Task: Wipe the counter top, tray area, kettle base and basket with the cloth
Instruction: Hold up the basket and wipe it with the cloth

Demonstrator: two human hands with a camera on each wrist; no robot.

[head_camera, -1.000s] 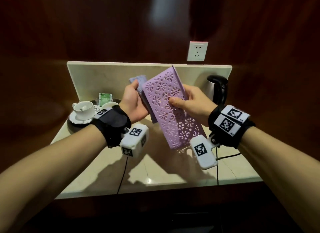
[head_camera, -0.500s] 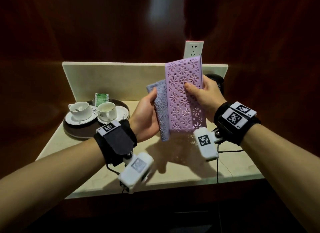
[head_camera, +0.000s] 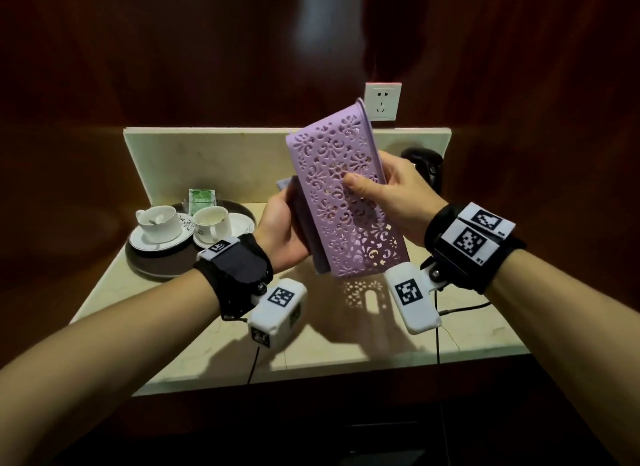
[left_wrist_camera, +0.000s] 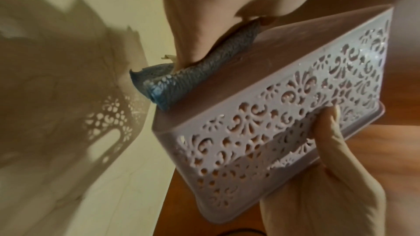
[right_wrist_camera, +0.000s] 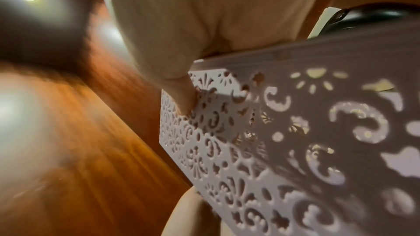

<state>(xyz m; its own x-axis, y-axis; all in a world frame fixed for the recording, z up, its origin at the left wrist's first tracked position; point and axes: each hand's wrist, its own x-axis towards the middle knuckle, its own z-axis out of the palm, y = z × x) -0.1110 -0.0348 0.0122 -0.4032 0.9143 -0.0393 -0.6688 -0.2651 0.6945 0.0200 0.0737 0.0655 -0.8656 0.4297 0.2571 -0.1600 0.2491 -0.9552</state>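
From the head view, the right hand (head_camera: 388, 195) grips the purple basket (head_camera: 346, 202) in the air above the worktop (head_camera: 194, 327), thumb pressed on the near patterned wall and the fingers wrapped behind the rim. The basket is turned on its side and tilted, its far end up near the wall socket (head_camera: 382, 101). The left hand (head_camera: 282, 233) presses the blue-grey cloth (head_camera: 294, 202) flat against the basket's left face, which is its bottom; only a strip of cloth shows between palm and basket. At the far left of the worktop a dark round tray (head_camera: 149, 268) carries two cups (head_camera: 160, 222) on saucers and a green packet (head_camera: 201, 199). The black kettle (head_camera: 424, 167) stands at the far right, partly hidden behind the right hand. The basket's cut-out pattern falls as light spots on the worktop beneath it.

In the left wrist view, the cloth (left_wrist_camera: 181, 82) lies bunched on the basket's (left_wrist_camera: 261, 123) flat bottom, with the left hand's fingers (left_wrist_camera: 193, 42) bearing down on it and curled over it. The right hand (left_wrist_camera: 329, 177) clasps the rim lower right.

In the right wrist view, the right thumb (right_wrist_camera: 181, 96) pushes on the basket's (right_wrist_camera: 295, 141) perforated wall, the palm over the rim. The kettle (right_wrist_camera: 375, 15) shows dark beyond.
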